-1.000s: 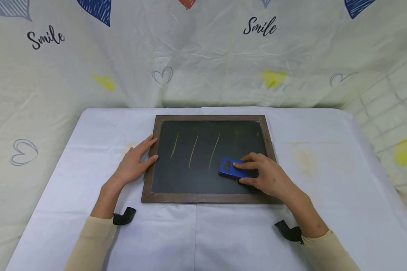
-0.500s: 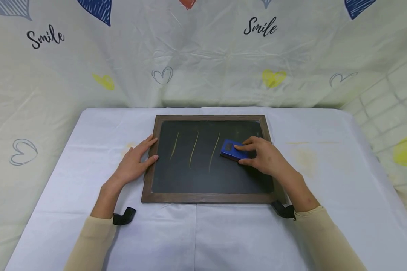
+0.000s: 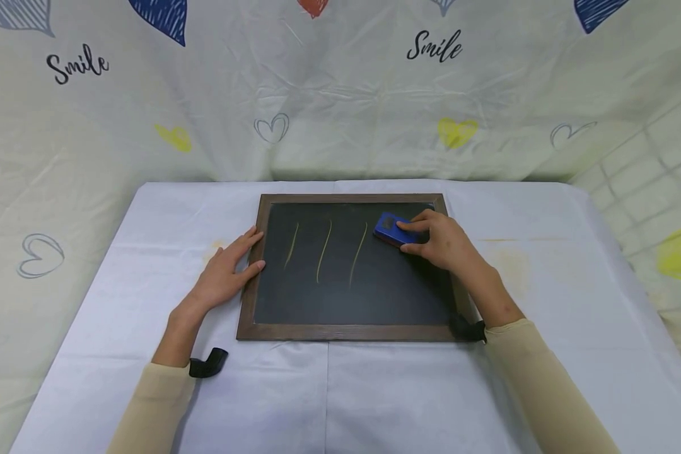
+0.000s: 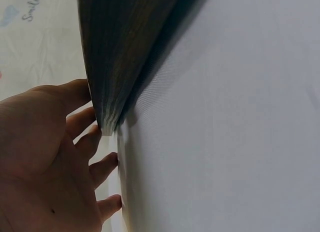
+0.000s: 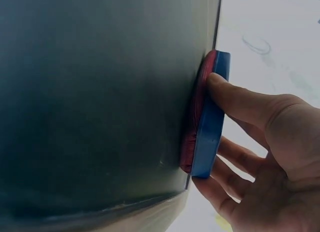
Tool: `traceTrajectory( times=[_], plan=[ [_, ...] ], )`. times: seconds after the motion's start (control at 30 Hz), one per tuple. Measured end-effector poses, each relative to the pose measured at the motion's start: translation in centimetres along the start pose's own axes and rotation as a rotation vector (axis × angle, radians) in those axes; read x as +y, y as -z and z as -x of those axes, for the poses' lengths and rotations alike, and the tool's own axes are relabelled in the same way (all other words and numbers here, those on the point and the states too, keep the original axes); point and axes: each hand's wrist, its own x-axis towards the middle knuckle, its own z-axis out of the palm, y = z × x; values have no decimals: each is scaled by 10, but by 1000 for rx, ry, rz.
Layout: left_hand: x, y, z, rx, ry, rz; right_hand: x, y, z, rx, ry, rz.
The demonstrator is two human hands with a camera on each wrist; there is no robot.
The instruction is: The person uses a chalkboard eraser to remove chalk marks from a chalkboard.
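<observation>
A chalkboard (image 3: 318,306) with a brown wooden frame lies on the table. Three thin yellow chalk strokes (image 3: 325,252) slant across its left and middle part. My right hand (image 3: 439,243) pinches a blue chalkboard eraser (image 3: 390,228) between thumb and fingers, over the upper right of the board. In the right wrist view the eraser's dark red padded underside (image 5: 189,149) faces the board surface. At the board's left edge, my left hand (image 3: 224,271) touches the frame with thumb and fingertips, its fingers spread. The left wrist view shows those fingers (image 4: 102,169) reaching along the frame's side.
A white cloth (image 3: 284,397) covers the table, with faint yellowish smudges (image 3: 507,268) right of the board. A curtain (image 3: 346,82) printed with hearts and "Smile" hangs behind. Black wrist mounts (image 3: 209,363) stick out at both sleeves; the right one overlaps the board's lower right corner.
My right hand has slid the eraser up the board's right part, away from me, from near the bottom to near the top. The left hand and chalk strokes stay as they were.
</observation>
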Motion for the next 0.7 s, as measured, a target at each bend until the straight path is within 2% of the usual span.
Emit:
traceTrajectory(
  times=[0.7],
  plan=[
    [1, 1, 1, -9, 3, 8, 7, 12, -35, -9, -71, -9]
  ],
)
